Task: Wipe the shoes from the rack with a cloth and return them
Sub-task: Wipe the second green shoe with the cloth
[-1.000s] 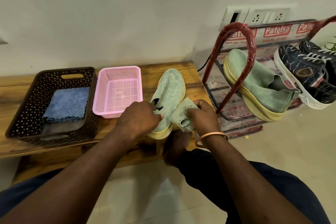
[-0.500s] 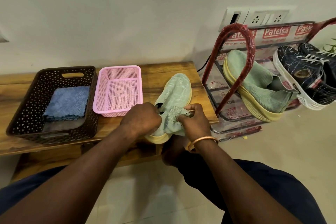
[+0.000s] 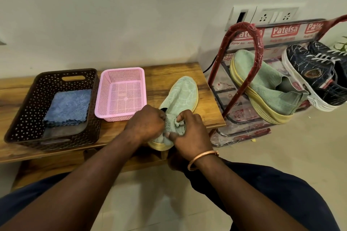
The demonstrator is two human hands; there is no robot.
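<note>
Pale green knit shoe with yellow sole [image 3: 184,92] lies on the wooden tabletop [image 3: 169,73], heel at near edge. Left hand [image 3: 144,124] grips its collar. Right hand [image 3: 189,133] pinches a bunched green cloth [image 3: 177,125], apparently against the heel. Risk: hard rubbing drags the shoe off the edge.

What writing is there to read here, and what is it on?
"Patelsa": red label on the rack wrapping; repeated left, partly hidden, and right, cut off.
"Regd No": small print under the labels; digits too blurred.
Badge on the dark shoe: too small to read.
</note>
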